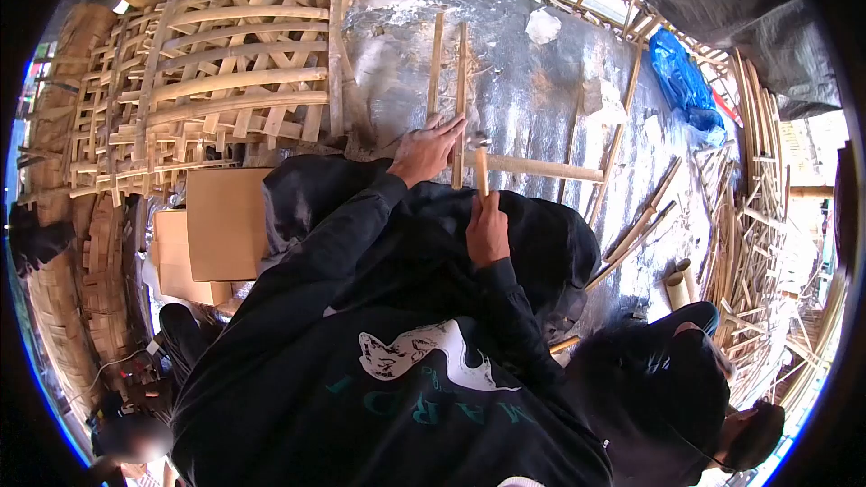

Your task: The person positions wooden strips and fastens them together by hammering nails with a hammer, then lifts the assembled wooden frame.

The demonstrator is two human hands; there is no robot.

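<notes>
My right hand [488, 233] is wrapped around the wooden handle of a hammer [483, 173]. The metal hammer head is up, just right of an upright bamboo strip [462, 72]. My left hand [426, 153] reaches in from the left and grips this strip with its fingertips; its thumb is hidden. Another bamboo strip [436, 59] lies nearly parallel, just left of it. A bamboo crosspiece [541, 169] runs to the right from near the hammer. No nail can be made out.
Woven bamboo panels [239, 63] stand at the left, above cardboard boxes [227, 225]. Silvery sheeting [532, 81] covers the ground ahead. A blue plastic bag [681, 81] and many loose bamboo strips [744, 252] lie at the right. Another person [649, 388] sits close at the lower right.
</notes>
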